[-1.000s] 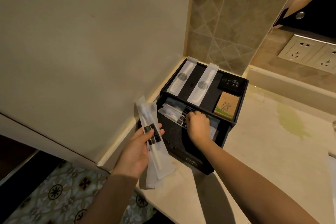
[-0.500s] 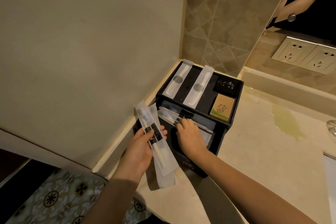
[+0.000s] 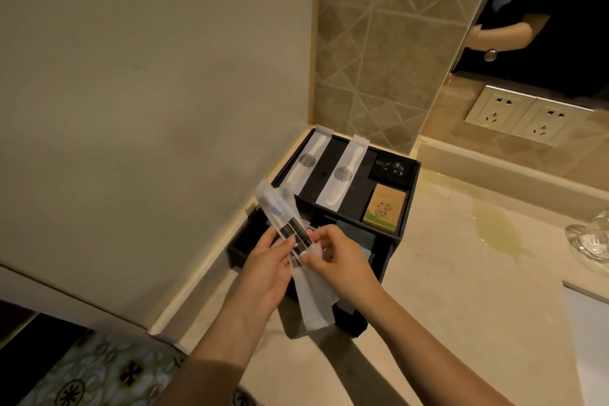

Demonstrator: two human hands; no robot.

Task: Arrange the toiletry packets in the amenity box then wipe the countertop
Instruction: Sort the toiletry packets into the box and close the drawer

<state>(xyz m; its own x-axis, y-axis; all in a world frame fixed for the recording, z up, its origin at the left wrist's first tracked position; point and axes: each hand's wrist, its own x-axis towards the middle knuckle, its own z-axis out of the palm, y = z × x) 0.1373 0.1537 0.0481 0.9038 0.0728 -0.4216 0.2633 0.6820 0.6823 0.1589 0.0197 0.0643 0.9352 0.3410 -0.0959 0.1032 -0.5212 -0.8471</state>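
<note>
A black amenity box (image 3: 389, 250) stands in the corner of the pale countertop (image 3: 461, 290), its lower drawer pulled out. On its top tray lie two long white packets (image 3: 342, 171), a small black packet (image 3: 392, 168) and a brown soap box (image 3: 384, 208). Both hands hold a bunch of clear toothbrush packets (image 3: 290, 231) with black bands, tilted over the open drawer. My left hand (image 3: 267, 270) grips them from the left. My right hand (image 3: 342, 260) pinches them from the right.
A beige wall runs along the left, tiled wall behind the box. A yellowish wet stain (image 3: 497, 231) marks the counter to the right. A glass dish (image 3: 590, 241) sits at the right edge. Wall sockets (image 3: 520, 115) are above the backsplash. Patterned floor (image 3: 99, 372) lies below left.
My right hand has left the drawer and come up to the packets held in my left hand. The bunch now sits over the drawer.
</note>
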